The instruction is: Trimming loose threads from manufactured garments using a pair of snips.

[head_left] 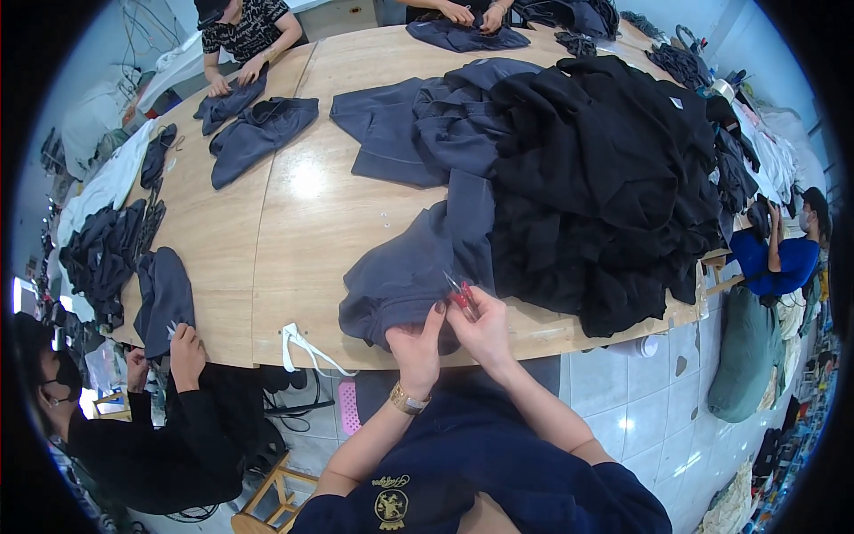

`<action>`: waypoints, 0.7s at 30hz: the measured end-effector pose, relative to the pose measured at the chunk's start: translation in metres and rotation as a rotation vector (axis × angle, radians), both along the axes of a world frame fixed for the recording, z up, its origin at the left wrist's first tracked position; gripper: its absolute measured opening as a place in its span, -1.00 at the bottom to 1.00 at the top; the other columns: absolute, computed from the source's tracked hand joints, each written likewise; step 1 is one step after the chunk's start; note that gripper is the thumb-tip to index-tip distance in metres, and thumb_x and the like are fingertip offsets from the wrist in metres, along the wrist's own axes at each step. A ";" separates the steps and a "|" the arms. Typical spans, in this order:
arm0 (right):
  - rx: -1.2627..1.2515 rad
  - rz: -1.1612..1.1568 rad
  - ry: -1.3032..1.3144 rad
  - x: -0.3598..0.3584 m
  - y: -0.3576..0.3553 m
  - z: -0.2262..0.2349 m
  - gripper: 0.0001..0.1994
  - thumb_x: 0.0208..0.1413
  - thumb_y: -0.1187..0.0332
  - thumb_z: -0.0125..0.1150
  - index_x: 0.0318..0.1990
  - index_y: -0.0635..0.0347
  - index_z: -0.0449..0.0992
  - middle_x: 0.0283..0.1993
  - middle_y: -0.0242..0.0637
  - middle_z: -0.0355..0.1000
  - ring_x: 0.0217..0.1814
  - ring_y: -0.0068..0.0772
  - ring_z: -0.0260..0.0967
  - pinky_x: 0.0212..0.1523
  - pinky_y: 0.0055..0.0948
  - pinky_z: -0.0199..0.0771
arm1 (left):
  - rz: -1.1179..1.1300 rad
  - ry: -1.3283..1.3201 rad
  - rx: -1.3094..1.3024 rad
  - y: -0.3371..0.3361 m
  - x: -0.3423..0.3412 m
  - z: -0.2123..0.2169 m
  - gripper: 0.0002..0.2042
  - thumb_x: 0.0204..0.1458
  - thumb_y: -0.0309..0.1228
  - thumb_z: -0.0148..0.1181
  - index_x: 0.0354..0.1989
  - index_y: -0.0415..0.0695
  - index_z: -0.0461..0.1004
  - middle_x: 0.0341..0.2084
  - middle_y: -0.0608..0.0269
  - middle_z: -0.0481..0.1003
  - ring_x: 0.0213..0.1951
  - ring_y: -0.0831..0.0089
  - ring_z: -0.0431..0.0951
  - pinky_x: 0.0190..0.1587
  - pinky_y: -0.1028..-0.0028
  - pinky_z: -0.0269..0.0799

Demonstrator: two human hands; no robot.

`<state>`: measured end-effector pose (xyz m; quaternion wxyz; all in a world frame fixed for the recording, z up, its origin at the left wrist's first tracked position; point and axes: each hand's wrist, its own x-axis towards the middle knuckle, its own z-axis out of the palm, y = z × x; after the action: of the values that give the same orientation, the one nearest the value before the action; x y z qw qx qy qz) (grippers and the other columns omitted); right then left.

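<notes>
- At the near edge of the table [302, 258], I see the left hand [414, 351] almost closed: its thumb presses on the gathered part of a dark grey garment [391, 258]. Its other fingers are mostly hidden, so I cannot tell how they lie. For good work, I think this thumb should hold the cloth flat and a little tight, well away from the blades.
- Just beside it, the right hand [483, 329] is curled around small red-handled snips [464, 301], with the metal tips directed away from the person, over the cloth. I cannot tell if the blades are apart. In my judgement, short cuts with the tips low and parallel to the fabric are the safest; a deep bite could make a hole in the fold beneath.
- The garment lies at this same near edge, between a white strap [289, 338] to its left and a big black cloth pile [605, 169] to its right. The pile is very close, so it is wise to separate the layers before each cut.
- Farther, toward the middle of the table, more grey garments [382, 120] lie against the pile.
- At the far edge, a co-worker's hands [492, 18] handle another dark piece [463, 36].
</notes>
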<state>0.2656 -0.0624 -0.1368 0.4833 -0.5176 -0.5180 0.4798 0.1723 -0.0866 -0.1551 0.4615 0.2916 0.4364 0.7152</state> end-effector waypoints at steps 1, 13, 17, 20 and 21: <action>0.002 0.013 -0.032 0.001 0.000 0.001 -0.94 -0.02 0.50 0.13 -0.43 0.31 0.46 -0.69 -0.58 0.18 -0.62 -0.83 0.00 -0.63 -0.67 -0.01 | -0.002 0.046 0.008 0.000 -0.002 -0.002 -0.80 0.06 -0.59 0.10 -0.13 -0.27 0.36 -0.17 0.24 0.44 -0.19 0.52 0.46 -0.12 0.51 0.43; -0.117 0.023 0.349 0.004 -0.001 0.001 -0.95 0.05 0.53 0.12 -0.34 0.31 0.47 -0.56 -0.58 0.33 -0.63 -0.85 0.12 -0.65 -0.76 0.00 | -0.069 -0.340 -0.075 0.004 -0.008 0.016 -0.77 0.11 -0.57 0.02 -0.05 -0.28 0.32 -0.16 0.16 0.44 -0.17 0.43 0.48 -0.12 0.41 0.49; -0.017 0.035 0.145 -0.002 0.002 -0.011 -0.95 0.03 0.52 0.15 -0.37 0.31 0.49 -0.55 -0.61 0.33 -0.58 -0.86 0.15 -0.61 -0.76 0.05 | -0.019 -0.135 -0.054 -0.001 -0.004 -0.003 -0.75 0.08 -0.61 0.05 -0.05 -0.29 0.32 -0.15 0.18 0.43 -0.16 0.47 0.47 -0.08 0.46 0.45; -0.014 -0.013 0.065 -0.002 0.004 -0.009 -0.89 -0.01 0.48 0.15 -0.50 0.33 0.46 -0.65 -0.62 0.27 -0.60 -0.84 0.07 -0.61 -0.70 0.05 | 0.012 0.006 -0.025 -0.001 -0.001 -0.008 -0.72 0.05 -0.65 0.08 -0.04 -0.29 0.32 -0.14 0.20 0.42 -0.15 0.50 0.45 -0.07 0.50 0.42; -0.013 -0.003 0.030 0.000 0.004 -0.007 -0.90 -0.01 0.48 0.14 -0.49 0.33 0.45 -0.65 -0.62 0.26 -0.60 -0.85 0.07 -0.61 -0.70 0.05 | 0.015 0.019 -0.008 -0.001 0.000 -0.007 -0.72 0.04 -0.65 0.08 -0.05 -0.29 0.32 -0.14 0.20 0.42 -0.15 0.49 0.45 -0.07 0.51 0.42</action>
<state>0.2654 -0.0582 -0.1442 0.4883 -0.5142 -0.5068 0.4902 0.1720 -0.0876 -0.1625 0.4530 0.2933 0.4461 0.7139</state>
